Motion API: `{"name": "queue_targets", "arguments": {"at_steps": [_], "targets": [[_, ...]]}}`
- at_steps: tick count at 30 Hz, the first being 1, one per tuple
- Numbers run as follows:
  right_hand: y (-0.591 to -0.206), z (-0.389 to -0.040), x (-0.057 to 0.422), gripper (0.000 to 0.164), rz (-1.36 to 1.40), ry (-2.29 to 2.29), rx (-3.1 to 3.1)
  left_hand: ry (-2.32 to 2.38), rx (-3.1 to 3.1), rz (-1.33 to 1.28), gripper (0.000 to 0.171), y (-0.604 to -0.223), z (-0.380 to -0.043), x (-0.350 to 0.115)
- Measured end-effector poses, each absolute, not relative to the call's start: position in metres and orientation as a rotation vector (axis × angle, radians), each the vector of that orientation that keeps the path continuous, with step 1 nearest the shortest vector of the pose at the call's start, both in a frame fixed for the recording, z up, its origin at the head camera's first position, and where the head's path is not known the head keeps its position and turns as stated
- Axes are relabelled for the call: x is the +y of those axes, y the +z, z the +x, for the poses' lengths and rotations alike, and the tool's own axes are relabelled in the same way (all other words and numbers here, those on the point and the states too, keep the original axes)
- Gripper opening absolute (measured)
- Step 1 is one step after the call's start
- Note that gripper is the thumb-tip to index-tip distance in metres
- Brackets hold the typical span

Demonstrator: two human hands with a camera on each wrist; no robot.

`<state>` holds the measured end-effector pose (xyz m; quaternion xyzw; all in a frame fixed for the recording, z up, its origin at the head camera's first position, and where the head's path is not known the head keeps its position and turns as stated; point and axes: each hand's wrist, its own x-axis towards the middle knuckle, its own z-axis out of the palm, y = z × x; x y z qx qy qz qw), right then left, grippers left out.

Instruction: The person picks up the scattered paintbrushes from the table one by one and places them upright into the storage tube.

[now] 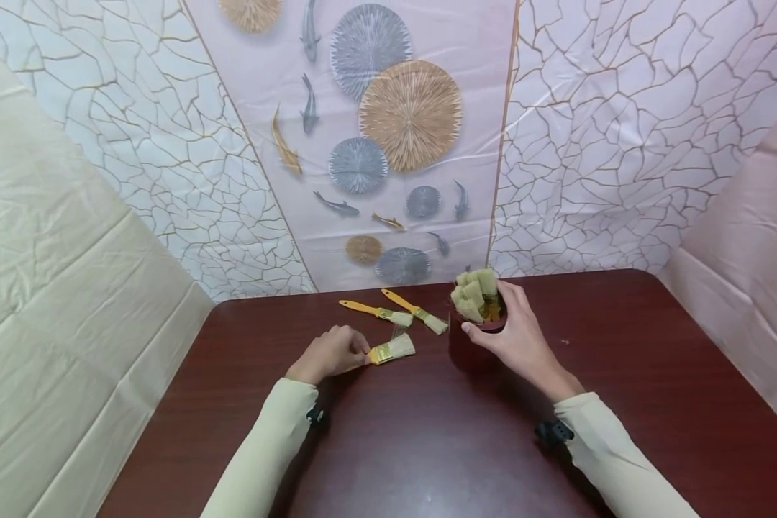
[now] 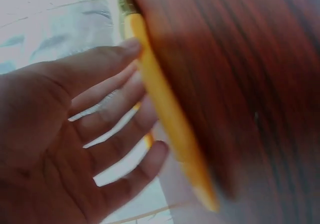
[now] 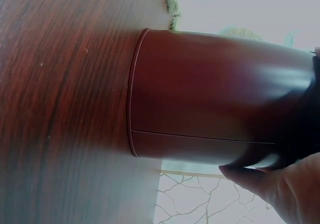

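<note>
A flat paintbrush with a yellow handle and pale bristles [image 1: 398,347] lies low over the tabletop, bristles pointing right. My left hand [image 1: 332,354] pinches its handle close to the metal ferrule. In the left wrist view the thumb and fingertips meet on the yellow handle [image 2: 167,104], which extends past the little finger. To the right, a dark red round holder [image 1: 469,352] stands upright on the table. My right hand [image 1: 521,334] grips it near the rim, thumb at the front. Several paintbrushes [image 1: 474,293] stand in the holder, bristles up, their handles mostly hidden inside.
Behind the left hand, two more yellow-handled paintbrushes lie on the dark wooden table [image 1: 388,446]: one brush [image 1: 362,307] at the left and another brush [image 1: 406,303] angled beside it. A patterned cloth backdrop [image 1: 421,216] hangs along the table's far edge.
</note>
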<state>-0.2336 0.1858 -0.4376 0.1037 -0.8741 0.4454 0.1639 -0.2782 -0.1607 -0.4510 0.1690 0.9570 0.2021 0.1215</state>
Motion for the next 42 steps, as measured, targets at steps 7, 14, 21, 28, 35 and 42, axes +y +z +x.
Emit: {"name": "queue_targets", "arguments": {"at_steps": [7,14,21,28,35,42], "targets": [[-0.438,-0.231,0.187,0.093,0.293,1.277,-2.51,0.766,2.748,0.445,0.033,-0.451,-0.265,-0.149],[-0.437,-0.23,0.185,0.094,0.277,1.288,-2.528,0.723,2.819,0.348,0.02,-0.46,-0.26,-0.138],[-0.436,-0.228,0.183,0.093,0.262,1.297,-2.514,0.735,2.792,0.321,0.014,-0.462,-0.259,-0.136],[-0.437,-0.227,0.178,0.101,0.237,1.312,-2.522,0.809,2.812,0.343,0.018,-0.461,-0.255,-0.138],[-0.435,-0.228,0.177,0.104,0.219,1.327,-2.515,0.999,2.88,0.424,0.01,-0.43,-0.254,-0.131],[-0.437,-0.224,0.179,0.105,0.196,1.324,-2.522,1.262,2.916,0.531,0.016,-0.39,-0.244,-0.12]]}}
